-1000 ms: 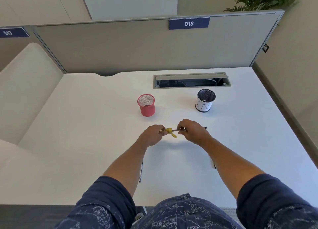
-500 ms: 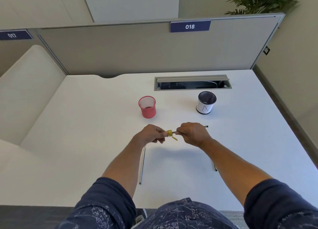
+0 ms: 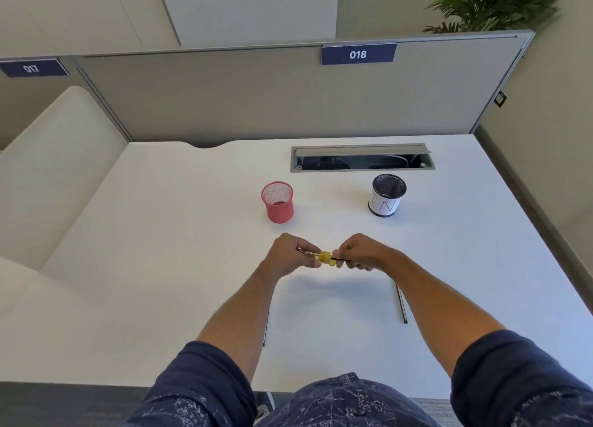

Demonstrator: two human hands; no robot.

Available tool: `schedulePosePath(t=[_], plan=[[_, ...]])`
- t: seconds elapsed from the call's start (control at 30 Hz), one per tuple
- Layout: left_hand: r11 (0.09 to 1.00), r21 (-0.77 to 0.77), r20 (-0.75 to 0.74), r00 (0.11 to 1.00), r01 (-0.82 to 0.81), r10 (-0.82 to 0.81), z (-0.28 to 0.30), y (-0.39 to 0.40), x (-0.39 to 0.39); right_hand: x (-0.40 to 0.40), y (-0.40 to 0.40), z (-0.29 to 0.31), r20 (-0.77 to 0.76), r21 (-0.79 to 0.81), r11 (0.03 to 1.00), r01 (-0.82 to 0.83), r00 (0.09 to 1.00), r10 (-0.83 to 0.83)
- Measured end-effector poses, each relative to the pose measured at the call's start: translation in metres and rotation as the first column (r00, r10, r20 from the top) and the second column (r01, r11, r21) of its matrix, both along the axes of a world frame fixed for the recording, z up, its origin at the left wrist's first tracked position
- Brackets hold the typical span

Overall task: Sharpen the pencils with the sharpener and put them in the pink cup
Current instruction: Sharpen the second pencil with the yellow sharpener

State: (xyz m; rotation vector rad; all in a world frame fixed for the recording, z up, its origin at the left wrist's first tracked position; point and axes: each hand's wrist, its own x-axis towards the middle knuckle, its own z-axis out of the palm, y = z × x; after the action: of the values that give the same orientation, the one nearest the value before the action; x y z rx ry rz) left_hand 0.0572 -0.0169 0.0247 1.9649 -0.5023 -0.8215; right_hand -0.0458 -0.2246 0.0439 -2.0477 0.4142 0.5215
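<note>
Pinching yellow sharpener (image 3: 326, 259) from left, left hand (image 3: 290, 256) fingers closed on it; right hand (image 3: 361, 252) fingers clamped on pencil (image 3: 339, 259) entering sharpener from right. Both held above white desk (image 3: 167, 240). Pink cup (image 3: 278, 202) upright beyond hands, black cup (image 3: 387, 195) further right. Two more pencils on desk: one (image 3: 401, 303) beside right forearm, one (image 3: 265, 330) partly hidden under left forearm

White desk (image 3: 179, 221), black mesh cup (image 3: 387, 195) apparently labelled "IN", cable tray (image 3: 362, 158), plant (image 3: 491, 4)

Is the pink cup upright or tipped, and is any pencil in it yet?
Upright: the pink cup stands on its base, mouth up. No pencil sticks out.
</note>
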Motion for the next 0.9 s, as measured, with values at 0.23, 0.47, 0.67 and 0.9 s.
schedulePosePath(t=[0.23, 0.47, 0.67, 0.9], plan=[[0.999, 0.022, -0.018, 0.999, 0.041, -0.041, 0.007, 0.006, 0.003, -0.001, 0.000, 0.000, 0.057, 0.065, 0.998, -0.019, 0.998, 0.016], [0.999, 0.024, -0.153, 0.988, -0.025, 0.029, 0.010, 0.013, 0.001, -0.006, 0.001, -0.007, 0.317, -0.405, 0.914, -0.014, 0.936, 0.154], [0.995, -0.001, -0.257, 0.962, -0.098, 0.094, 0.013, 0.012, 0.003, -0.017, 0.004, -0.023, 0.588, -0.551, 0.833, 0.039, 0.727, 0.355], [0.990, -0.039, -0.412, 0.905, -0.138, 0.110, 0.020, 0.009, 0.001, -0.008, 0.005, -0.022, 0.689, -0.608, 0.778, 0.159, 0.594, 0.416]])
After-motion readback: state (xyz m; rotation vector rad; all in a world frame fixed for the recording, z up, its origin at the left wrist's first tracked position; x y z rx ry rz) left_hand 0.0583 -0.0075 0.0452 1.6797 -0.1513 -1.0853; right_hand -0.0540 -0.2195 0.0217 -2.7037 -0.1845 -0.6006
